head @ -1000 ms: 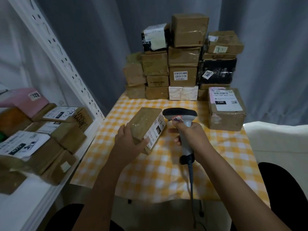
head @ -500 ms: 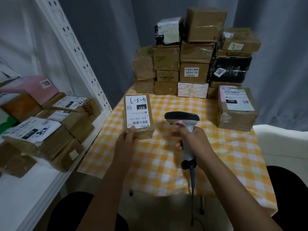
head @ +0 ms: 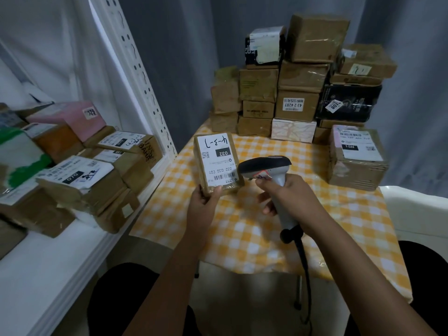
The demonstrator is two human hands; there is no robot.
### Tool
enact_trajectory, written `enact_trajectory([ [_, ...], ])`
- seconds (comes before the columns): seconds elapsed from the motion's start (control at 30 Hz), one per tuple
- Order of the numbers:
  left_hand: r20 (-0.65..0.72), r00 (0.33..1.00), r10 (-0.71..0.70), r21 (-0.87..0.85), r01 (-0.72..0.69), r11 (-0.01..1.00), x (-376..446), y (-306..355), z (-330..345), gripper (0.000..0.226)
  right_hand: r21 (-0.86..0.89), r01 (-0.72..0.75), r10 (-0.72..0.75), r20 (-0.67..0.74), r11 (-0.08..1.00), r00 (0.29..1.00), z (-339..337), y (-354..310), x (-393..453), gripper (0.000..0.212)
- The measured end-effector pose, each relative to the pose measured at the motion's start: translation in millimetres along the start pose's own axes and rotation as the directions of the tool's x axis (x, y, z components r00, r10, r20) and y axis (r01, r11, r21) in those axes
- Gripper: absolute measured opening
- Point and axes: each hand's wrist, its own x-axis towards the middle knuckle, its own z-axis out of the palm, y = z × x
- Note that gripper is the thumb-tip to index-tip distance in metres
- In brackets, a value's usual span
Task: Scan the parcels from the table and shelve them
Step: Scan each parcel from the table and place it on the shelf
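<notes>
In the head view, a parcel (head: 216, 163) is held by its near edge in the left hand (head: 203, 206), thumb on the labelled face and fingers curled behind, so that the label is turned up toward the camera; the parcel is raised over the left side of the table (head: 254, 229), just right of the shelf (head: 60, 260). A scanner (head: 266, 169) is gripped round its handle by the right hand (head: 288, 198), its head lying just right of the parcel and close to the barcode at the label's near end. The step in hand is judged to be the scan. It would be done well if the scanner's window were aimed squarely at the barcode, the thumb kept off the printed bars, and the parcel held flat and steady until the read is taken. More parcels are stacked at the far edge of the table, and shelved ones lie on the left. The cable (head: 306, 275) should be kept from snagging on the table's near edge.
</notes>
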Motion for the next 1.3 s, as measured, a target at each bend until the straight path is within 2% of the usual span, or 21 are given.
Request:
enact_trajectory([
  [0.33, 0.013, 0.999, 0.030, -0.063, -0.029, 0.998, -5.0, -1.0, 1.4, 0.023, -0.086, 0.004, 0.001, 0.058, 0.996, 0.998, -3.0, -25.9, -17.7, 0.029],
  [0.9, 0.051, 0.998, 0.028, -0.059, -0.025, 0.998, -2.8, -8.4, -0.3, 0.026, -0.127, 0.012, 0.001, 0.102, 0.992, 0.995, -9.2, -33.4, -29.8, 0.023],
  [1.3, 0.071, 0.997, -0.038, -0.086, 0.044, 0.995, 3.4, -12.5, -2.9, 0.025, -0.108, 0.022, -0.014, 0.081, 0.994, 0.997, -7.9, -31.9, -28.3, 0.023],
])
